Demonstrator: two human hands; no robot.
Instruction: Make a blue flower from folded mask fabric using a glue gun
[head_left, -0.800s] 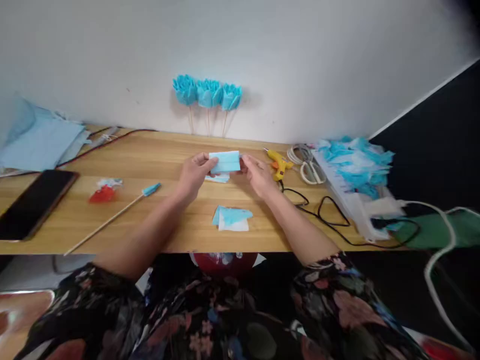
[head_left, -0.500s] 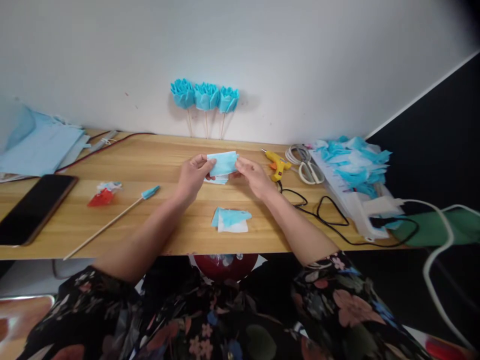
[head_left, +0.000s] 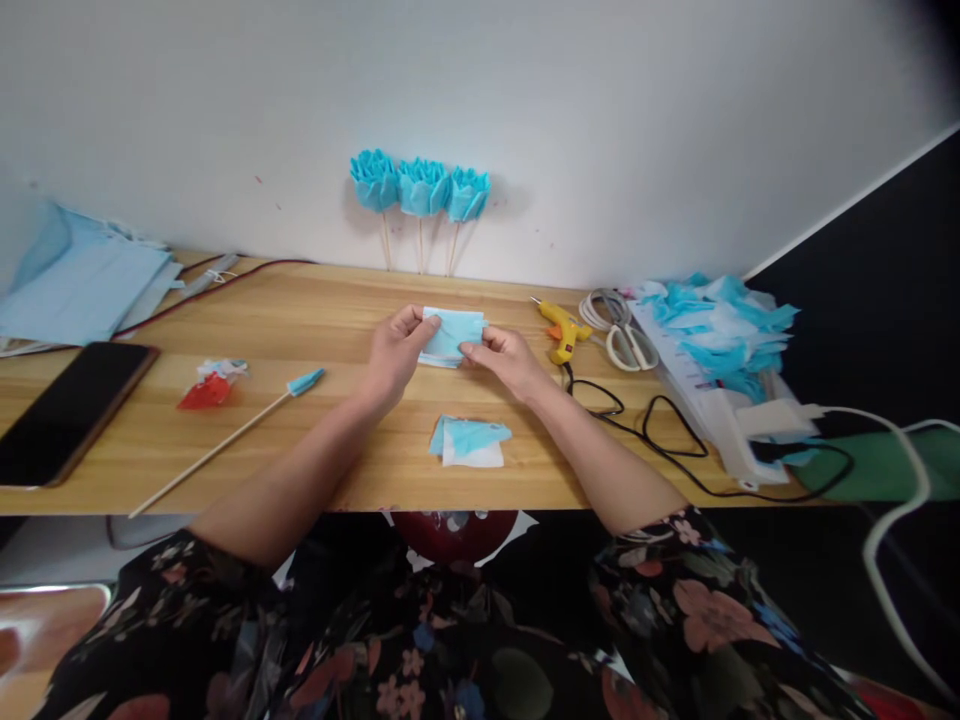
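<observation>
Between my hands is a light blue fabric piece (head_left: 456, 332), cut as a rectangle like face-mask cloth, just above the tabletop. My left hand (head_left: 392, 357) pinches its left edge, thumb on top. My right hand (head_left: 514, 364) is closed on the right side, its thumb pressed near the lower right corner. White-edged layers show under the piece; I cannot tell whether they are held or lie on the table. Nearer me lie loose blue and white fabric scraps (head_left: 472, 443). A wooden stick (head_left: 214, 452) with a blue wrapped tip (head_left: 306, 381) rests to the left.
Three blue fabric flowers (head_left: 423, 187) on sticks lean against the wall. On the right are a yellow glue gun (head_left: 564, 332), scissors (head_left: 631, 347), cables and a white tray (head_left: 686, 375) of scraps. Leftward lie a phone (head_left: 71, 410), a red packet (head_left: 210, 388) and stacked masks (head_left: 90, 285).
The fabric piece is lower and flatter over the layers beneath. My right thumb has shifted from its right edge to the lower right corner. The camera view has shifted slightly.
</observation>
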